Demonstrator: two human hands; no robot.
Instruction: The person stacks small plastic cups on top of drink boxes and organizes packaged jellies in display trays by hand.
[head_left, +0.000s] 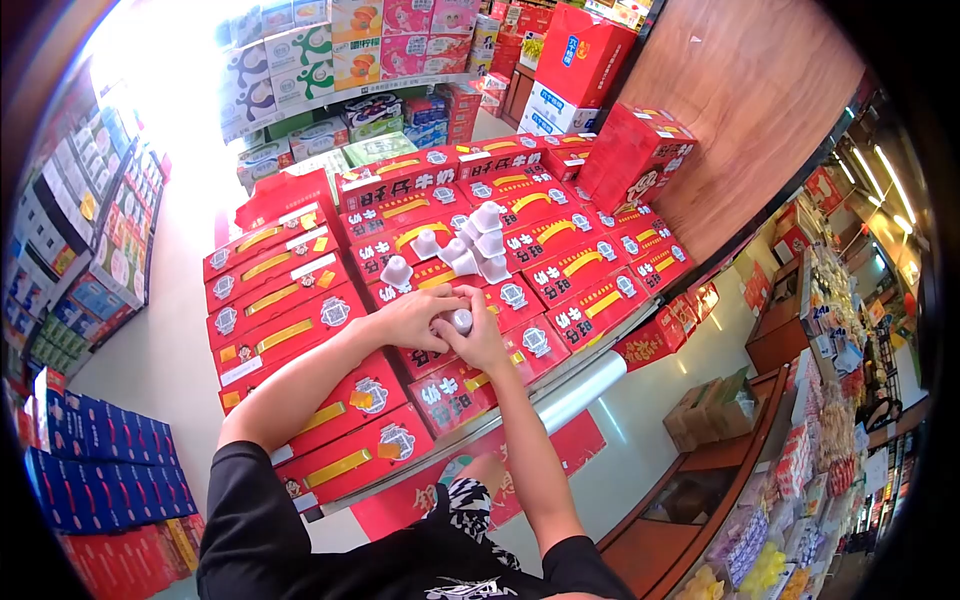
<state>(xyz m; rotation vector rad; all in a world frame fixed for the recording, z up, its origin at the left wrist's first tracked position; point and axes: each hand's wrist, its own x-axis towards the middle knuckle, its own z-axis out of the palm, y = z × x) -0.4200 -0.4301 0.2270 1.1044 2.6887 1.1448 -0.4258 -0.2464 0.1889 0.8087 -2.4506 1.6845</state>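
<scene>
The pale container [461, 321] is held above a broad block of red cartons [582, 262], by which the middle of the view is filled. Behind the block, to the upper right, a wooden panel [760, 70] is seen, and at the lower left, well apart from the hands, blue cartons [110, 465] are stacked. Near the panel, a tall red box [640, 155] is set on top of the block, toward its far right corner.

Over the near middle of the block, the left hand [408, 318] and the right hand [484, 338] are brought together. Just beyond them, a cluster of pale cups [478, 245] is gathered on the cartons, and to its left two single cups [397, 272] are placed, slightly apart.

The fingers of the right hand are curled around the container, which is gripped between thumb and forefinger, its rounded end left exposed and turned toward the camera. The fingers of the left hand are bent in against its left and far sides, close to the right fingertips; whether it is also gripped by them cannot be told, as its lower part is hidden by the hands.
</scene>
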